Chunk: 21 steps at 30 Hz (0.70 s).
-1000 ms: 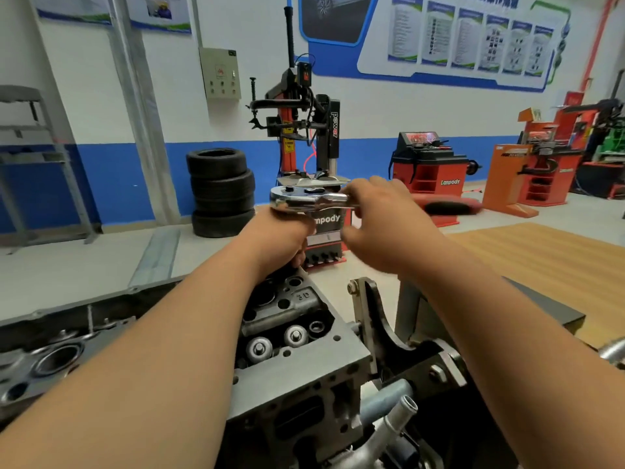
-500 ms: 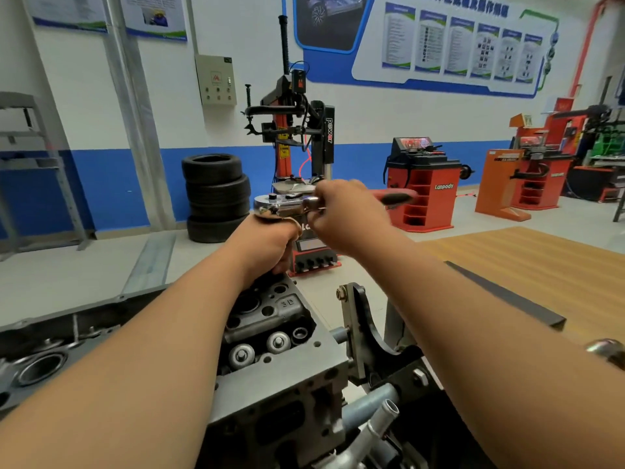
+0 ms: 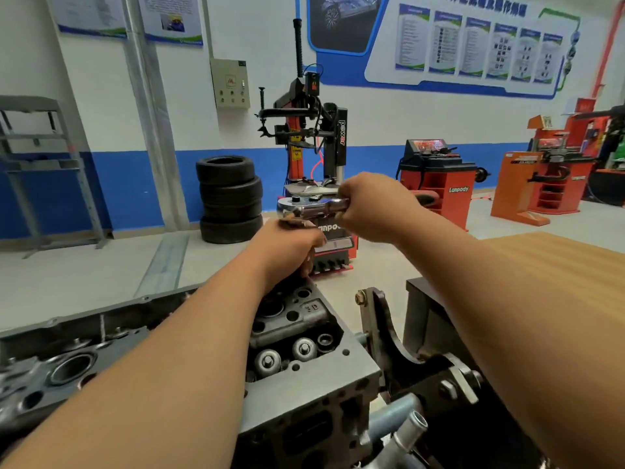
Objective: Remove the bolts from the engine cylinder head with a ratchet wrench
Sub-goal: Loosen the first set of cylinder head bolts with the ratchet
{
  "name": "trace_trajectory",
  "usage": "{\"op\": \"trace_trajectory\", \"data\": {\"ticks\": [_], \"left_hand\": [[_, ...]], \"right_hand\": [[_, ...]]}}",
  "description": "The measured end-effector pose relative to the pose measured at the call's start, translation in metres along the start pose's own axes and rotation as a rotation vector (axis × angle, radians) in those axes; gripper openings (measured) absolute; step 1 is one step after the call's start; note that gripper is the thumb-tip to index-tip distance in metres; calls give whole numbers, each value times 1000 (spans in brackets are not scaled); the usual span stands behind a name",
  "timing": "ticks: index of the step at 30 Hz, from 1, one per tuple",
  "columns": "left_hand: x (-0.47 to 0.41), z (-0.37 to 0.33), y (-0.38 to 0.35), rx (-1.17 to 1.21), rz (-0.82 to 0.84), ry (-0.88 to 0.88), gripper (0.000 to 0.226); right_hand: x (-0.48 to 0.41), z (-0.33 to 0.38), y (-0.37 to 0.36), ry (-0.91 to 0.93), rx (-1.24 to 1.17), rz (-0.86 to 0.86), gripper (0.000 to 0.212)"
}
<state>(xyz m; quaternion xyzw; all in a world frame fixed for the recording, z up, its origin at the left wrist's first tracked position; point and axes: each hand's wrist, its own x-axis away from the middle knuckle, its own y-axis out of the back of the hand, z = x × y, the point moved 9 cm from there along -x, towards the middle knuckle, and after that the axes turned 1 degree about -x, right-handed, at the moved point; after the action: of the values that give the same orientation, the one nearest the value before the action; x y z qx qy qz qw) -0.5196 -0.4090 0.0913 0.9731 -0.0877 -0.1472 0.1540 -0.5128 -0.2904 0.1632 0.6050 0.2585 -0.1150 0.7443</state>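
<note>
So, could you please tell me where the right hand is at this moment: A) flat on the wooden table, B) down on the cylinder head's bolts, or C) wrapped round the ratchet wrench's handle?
C: the right hand grips the ratchet wrench by its handle, raised above the cylinder head.

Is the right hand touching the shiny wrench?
Touching. The head view shows the right hand curled tightly round the handle of the ratchet wrench, with no gap.

The ratchet wrench [image 3: 306, 207] sits just above the left hand [image 3: 287, 250], its handle in the right hand [image 3: 375, 208] (further right); the cylinder head [image 3: 304, 380] lies below both, tyres [image 3: 230, 198] behind
</note>
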Motion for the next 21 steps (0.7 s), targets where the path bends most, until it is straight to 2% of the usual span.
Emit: {"op": "trace_trajectory", "data": {"ticks": [2, 4, 6, 8, 10, 11, 14, 15, 17, 19, 21], "left_hand": [[0, 1, 2, 33, 7, 13, 15], [-1, 4, 3, 83, 19, 47, 14], [0, 5, 2, 89, 20, 67, 17], [0, 3, 0, 78, 12, 59, 23], [0, 0, -4, 71, 5, 47, 23], [2, -1, -6, 72, 1, 46, 21], [7, -7, -6, 18, -25, 22, 19], [7, -9, -4, -45, -36, 3, 18], [9, -15, -2, -161, -65, -33, 15], [8, -14, -2, -148, -59, -22, 13], [5, -6, -4, -39, -27, 23, 11]], "right_hand": [[-25, 14, -15, 71, -84, 60, 21], [-33, 27, -26, 121, -213, 51, 18], [-32, 25, -25, 95, -305, -42, 13], [-15, 11, -13, -4, -236, -145, 10], [23, 2, 7, -85, -50, -191, 12], [47, 4, 17, -80, 51, -198, 19], [109, 49, 31, 101, 311, -184, 43], [118, 62, 31, 134, 320, -163, 47], [120, 73, 31, 85, 256, -121, 51], [113, 63, 31, 5, 207, -135, 50], [100, 42, 28, -16, 189, -210, 41]]}}
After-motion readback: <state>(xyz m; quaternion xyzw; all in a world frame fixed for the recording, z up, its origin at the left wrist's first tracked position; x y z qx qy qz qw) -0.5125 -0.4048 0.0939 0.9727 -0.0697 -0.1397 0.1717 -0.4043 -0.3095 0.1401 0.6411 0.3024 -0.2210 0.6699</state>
